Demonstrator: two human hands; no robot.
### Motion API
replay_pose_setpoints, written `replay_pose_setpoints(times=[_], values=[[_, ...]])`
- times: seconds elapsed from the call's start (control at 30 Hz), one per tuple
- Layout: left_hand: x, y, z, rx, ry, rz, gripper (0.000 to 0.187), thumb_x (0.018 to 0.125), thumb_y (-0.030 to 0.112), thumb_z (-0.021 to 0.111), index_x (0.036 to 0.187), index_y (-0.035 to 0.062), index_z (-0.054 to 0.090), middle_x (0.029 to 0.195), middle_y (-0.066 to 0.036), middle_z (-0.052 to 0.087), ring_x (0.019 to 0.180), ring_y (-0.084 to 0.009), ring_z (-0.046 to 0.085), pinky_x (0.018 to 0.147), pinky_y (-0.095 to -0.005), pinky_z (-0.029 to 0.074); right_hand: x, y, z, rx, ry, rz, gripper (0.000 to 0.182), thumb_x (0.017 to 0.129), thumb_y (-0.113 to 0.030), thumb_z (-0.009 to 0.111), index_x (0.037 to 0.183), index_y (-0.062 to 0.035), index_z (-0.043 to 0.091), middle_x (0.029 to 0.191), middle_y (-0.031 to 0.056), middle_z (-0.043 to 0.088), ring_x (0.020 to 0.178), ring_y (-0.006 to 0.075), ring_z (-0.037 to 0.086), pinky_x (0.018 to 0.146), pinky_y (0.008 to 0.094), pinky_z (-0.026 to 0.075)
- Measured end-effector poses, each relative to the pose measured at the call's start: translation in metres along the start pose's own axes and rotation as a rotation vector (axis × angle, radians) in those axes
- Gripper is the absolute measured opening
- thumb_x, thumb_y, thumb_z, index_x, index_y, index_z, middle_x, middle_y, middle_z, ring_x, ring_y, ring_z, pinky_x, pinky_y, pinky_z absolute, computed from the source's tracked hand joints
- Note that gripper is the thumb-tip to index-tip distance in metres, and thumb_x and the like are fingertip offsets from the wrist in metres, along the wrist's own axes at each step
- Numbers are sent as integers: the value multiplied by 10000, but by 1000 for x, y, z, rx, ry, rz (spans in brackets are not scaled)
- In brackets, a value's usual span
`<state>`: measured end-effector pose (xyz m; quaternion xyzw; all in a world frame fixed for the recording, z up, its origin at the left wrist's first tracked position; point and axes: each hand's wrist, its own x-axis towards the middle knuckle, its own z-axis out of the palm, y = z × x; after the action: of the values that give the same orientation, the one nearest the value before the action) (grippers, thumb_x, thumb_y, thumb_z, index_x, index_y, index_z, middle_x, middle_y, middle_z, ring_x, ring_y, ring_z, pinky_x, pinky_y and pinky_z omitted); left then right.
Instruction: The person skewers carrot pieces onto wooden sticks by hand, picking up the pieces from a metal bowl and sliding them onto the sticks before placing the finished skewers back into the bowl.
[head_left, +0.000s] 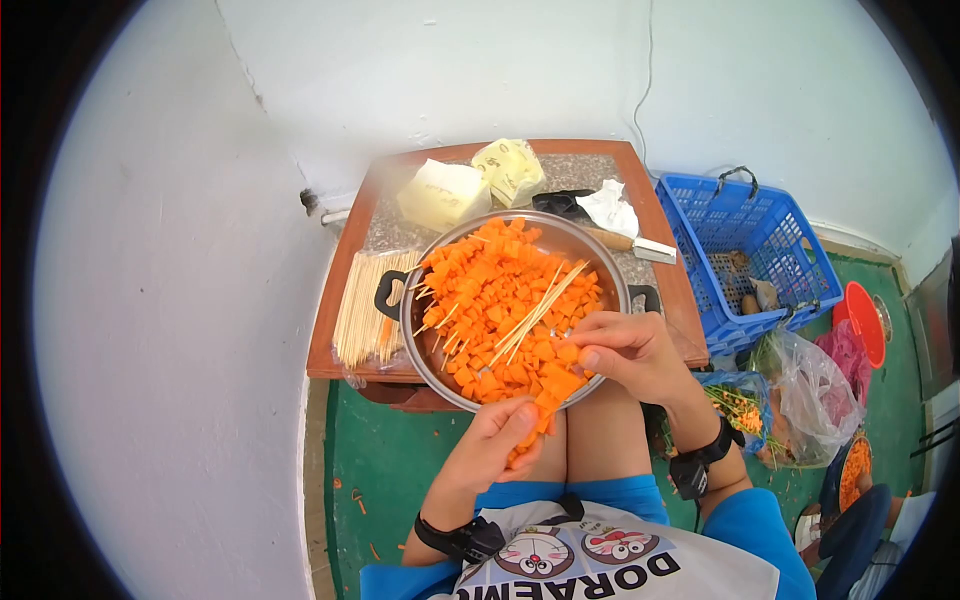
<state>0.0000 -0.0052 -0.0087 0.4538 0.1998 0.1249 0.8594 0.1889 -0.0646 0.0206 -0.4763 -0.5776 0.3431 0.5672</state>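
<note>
My left hand point(492, 442) is closed around a skewer of carrot pieces point(556, 385), near the front rim of a large metal pan point(615, 270). The stick inside it is mostly hidden. Just to the right, my right hand point(640, 352) pinches a small carrot piece point(592, 358) between thumb and fingertips, close to the skewer's upper end. Cut carrot pieces point(490, 310) fill much of the pan. Several bare bamboo sticks point(535, 318) lie across them. Threaded carrot skewers point(455, 265) are heaped at the pan's left side, with their stick ends poking out.
Left of the pan lies a bundle of bamboo sticks point(368, 310) on the wooden table point(680, 270). Behind it are yellowish packets point(445, 195), a crumpled white tissue point(608, 208) and a wooden-handled tool point(640, 246). A blue crate point(700, 235) and plastic bags point(815, 395) stand on the right.
</note>
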Motion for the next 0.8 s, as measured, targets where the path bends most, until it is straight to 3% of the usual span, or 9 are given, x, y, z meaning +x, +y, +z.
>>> replay_pose_setpoints(times=[0.1,0.17,0.27,0.4,0.47,0.57,0.7,0.77,0.8], values=[[3,-6,-3,-233,-155,-83,224,821,219,492,805,-4,468,479,-6,436,363,-83,394,341,-225,281,0,-1,-1,43,-40,18,183,748,-70,568,912,5,597,802,82,567,710,104,506,584,192,399],[7,-18,6,638,290,424,222,822,222,490,814,2,464,477,-5,433,365,-82,392,344,-216,272,1,-3,1,-31,4,-19,181,749,-71,567,911,4,597,799,81,566,709,105,506,587,193,400],[9,-18,14,983,505,721,222,816,219,499,813,0,466,478,-4,434,369,-84,396,346,-218,277,0,-4,4,-94,29,-26,182,750,-70,565,913,4,596,790,81,563,704,106,504,590,197,401],[8,-16,14,941,501,739,232,836,243,463,803,14,467,472,-2,423,360,-75,375,341,-200,262,0,-7,5,-68,30,-1,186,749,-74,567,913,8,594,777,81,560,699,107,502,594,199,401],[1,-7,10,207,83,133,259,859,274,409,794,30,465,468,3,407,352,-60,342,335,-175,235,-1,-2,1,-48,-6,-18,190,746,-78,571,911,13,593,777,84,561,697,108,500,594,201,401],[-1,0,4,-132,-132,-50,281,873,294,363,788,44,460,467,7,395,352,-48,320,338,-152,215,-3,4,-4,54,-66,-21,189,743,-80,573,905,14,595,783,89,568,700,108,503,589,201,398],[1,-5,6,-128,-104,-34,268,870,275,379,792,36,470,475,18,395,348,-43,314,326,-173,212,-3,-3,-1,57,-33,-5,182,741,-73,573,899,12,598,792,95,573,703,106,507,589,202,398],[4,-13,10,424,153,315,225,846,237,441,798,21,480,461,-15,421,320,-104,351,314,-225,264,-3,-4,-1,-17,-14,14,181,737,-67,575,901,6,599,790,94,575,699,107,511,591,203,398],[5,-13,12,424,154,316,225,846,237,441,798,21,480,461,-15,421,320,-104,351,314,-225,264,-3,-5,0,-17,-15,14,181,737,-67,575,901,6,599,790,94,575,699,107,511,591,203,398]])
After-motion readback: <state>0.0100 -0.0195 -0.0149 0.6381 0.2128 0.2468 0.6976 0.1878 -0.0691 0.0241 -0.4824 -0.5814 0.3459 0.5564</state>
